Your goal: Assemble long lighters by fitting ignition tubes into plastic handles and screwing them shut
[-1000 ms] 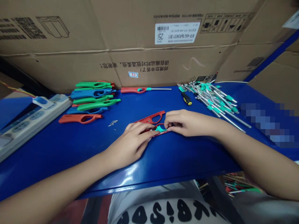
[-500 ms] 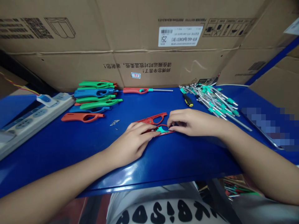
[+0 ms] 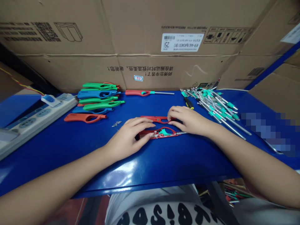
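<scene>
My left hand closes on the left end of a red lighter half-shell, thumb below and fingers over its top. In this half lie a turquoise trigger, whitish inner parts and a thin metal tube sticking out to the right. Just behind it is the other red half-shell, its right end pinched between the thumb and fingers of my right hand. The fingertips of my left hand reach close to that second half; I cannot tell whether they touch it.
Several green, blue and orange-red lighter casings lie at the left beside a white power strip. Small screws are near my left hand. Behind are an assembled red lighter, a screwdriver, a heap of metal lighter tubes and a cardboard wall.
My right hand has moved from the lower half-shell to the rear one and grips its end. The rear half has turned level. More of the trigger and the metal tube shows.
</scene>
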### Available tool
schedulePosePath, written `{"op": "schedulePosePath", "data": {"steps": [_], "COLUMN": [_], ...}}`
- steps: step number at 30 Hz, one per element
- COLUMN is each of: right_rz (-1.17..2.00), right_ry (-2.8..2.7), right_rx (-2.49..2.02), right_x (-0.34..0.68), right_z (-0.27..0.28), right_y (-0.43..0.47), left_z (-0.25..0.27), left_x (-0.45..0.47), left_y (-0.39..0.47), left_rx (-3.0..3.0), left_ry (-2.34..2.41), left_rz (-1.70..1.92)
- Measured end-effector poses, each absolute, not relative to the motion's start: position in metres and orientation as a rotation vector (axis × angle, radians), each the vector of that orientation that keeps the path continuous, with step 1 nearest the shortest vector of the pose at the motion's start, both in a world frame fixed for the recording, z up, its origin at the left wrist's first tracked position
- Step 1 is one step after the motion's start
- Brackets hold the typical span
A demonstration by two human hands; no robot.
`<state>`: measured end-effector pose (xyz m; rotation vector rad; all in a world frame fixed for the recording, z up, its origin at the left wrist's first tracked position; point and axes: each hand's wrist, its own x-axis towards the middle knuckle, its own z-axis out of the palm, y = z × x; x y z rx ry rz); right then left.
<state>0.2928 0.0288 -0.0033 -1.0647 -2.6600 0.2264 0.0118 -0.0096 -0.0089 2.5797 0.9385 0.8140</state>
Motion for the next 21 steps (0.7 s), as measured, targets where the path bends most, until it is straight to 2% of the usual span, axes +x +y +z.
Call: {"op": "schedulePosePath", "data": {"steps": [3, 9, 12, 16, 21], "right_rz": [0.409, 1.247, 1.421, 1.388, 0.922], "right_ry": [-2.491, -2.024, -1.949, -2.033, -2.409], "right_rx": [-1.200, -1.237, -1.248, -1.204, -1.009], "right_x": [0.290, 0.280, 0.282, 0.285, 0.285], "right_z": [0.006, 0.012, 0.012, 0.011, 0.007], "right_y": [0.022, 0.015, 0.018, 0.019, 0.016], "left_z": [-0.006, -0.005, -0.003, -0.001, 0.000], "left_x": [0.006, 0.001, 0.001, 0.001, 0.002], "left_y": [-0.003, 0.004, 0.002, -0.001, -0.001], "left_rx": [2.688, 2.731, 2.717, 2.745, 2.723], "left_ry": [1.005, 0.976, 0.930, 0.880, 0.839], "left_rz": [0.785, 0.792, 0.779, 0.752, 0.681]}}
